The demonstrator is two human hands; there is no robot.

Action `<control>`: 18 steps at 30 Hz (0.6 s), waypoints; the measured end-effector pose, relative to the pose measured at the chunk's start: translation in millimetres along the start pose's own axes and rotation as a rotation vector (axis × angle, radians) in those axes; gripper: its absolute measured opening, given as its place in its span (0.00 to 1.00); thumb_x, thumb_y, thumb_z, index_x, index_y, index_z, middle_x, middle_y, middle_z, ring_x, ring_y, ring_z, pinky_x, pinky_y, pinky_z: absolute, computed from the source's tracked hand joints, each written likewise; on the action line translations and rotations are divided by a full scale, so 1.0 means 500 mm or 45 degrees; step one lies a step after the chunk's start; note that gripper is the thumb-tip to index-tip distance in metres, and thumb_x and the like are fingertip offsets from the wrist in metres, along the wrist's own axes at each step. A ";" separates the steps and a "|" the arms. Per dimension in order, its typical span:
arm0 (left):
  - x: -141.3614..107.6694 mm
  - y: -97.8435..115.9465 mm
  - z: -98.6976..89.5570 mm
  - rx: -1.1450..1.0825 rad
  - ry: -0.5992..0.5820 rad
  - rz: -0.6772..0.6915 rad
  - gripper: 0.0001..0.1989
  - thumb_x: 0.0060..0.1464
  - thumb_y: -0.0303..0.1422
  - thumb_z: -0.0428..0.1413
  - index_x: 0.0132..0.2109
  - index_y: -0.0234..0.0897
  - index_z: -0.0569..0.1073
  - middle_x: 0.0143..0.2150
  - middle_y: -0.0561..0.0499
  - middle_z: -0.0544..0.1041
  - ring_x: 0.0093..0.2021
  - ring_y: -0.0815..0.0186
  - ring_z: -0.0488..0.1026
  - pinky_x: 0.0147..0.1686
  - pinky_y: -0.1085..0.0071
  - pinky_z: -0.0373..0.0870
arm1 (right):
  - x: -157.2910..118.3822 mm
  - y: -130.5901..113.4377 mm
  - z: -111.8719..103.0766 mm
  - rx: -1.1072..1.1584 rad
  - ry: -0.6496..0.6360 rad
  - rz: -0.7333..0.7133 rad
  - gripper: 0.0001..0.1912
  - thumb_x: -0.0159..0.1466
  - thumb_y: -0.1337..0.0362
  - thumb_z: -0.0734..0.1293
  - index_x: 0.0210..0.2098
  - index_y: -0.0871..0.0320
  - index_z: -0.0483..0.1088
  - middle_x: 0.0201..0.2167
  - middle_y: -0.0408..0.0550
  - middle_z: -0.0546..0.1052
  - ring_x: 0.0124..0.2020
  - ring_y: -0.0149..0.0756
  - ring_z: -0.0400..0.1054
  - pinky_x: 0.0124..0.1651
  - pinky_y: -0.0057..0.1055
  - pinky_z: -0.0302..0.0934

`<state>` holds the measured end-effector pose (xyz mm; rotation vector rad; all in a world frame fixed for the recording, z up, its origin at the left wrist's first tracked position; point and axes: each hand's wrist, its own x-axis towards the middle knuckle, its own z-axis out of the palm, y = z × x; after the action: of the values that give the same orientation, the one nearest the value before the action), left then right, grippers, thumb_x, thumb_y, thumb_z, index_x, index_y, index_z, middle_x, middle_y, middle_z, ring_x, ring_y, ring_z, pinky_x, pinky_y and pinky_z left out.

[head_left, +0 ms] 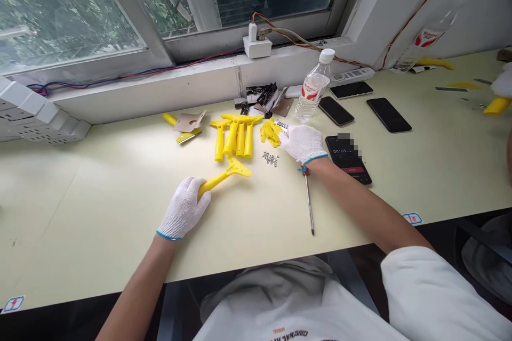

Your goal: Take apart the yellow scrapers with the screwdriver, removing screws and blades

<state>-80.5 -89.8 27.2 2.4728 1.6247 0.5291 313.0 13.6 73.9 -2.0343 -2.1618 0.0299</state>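
Note:
My left hand [186, 205], in a white knit glove, is closed around the handle of a yellow scraper [219, 180], its wide head pointing up and right. My gloved right hand [303, 144] reaches down beside a pile of small yellow plastic pieces [272, 132] and a small silvery item [282, 124]. Its fingers are curled, and what they grip is hidden. Just left of that hand lies a heap of small metal nuts or screws [271, 159]. A screwdriver [308, 202] lies below it, its handle partly covered by the hand.
Several yellow scraper handles [239, 138] lie side by side. Another scraper [188, 136] sits under cardboard at left. Black packaging [260, 97], a water bottle [314, 88] and several phones [389, 114] stand behind and right. A co-worker's gloved hand [502, 85] shows at far right.

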 end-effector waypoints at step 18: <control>0.315 0.008 0.002 -0.322 0.182 -0.557 0.13 0.64 0.37 0.50 0.50 0.40 0.75 0.44 0.43 0.81 0.46 0.50 0.77 0.49 0.57 0.73 | -0.044 0.070 0.010 -0.056 -0.164 0.273 0.19 0.75 0.51 0.61 0.48 0.57 0.77 0.43 0.61 0.85 0.45 0.54 0.81 0.43 0.37 0.62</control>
<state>-20.3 51.7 61.2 1.8636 1.9369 0.7978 348.0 -5.4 61.9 -2.3406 -2.0204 0.1455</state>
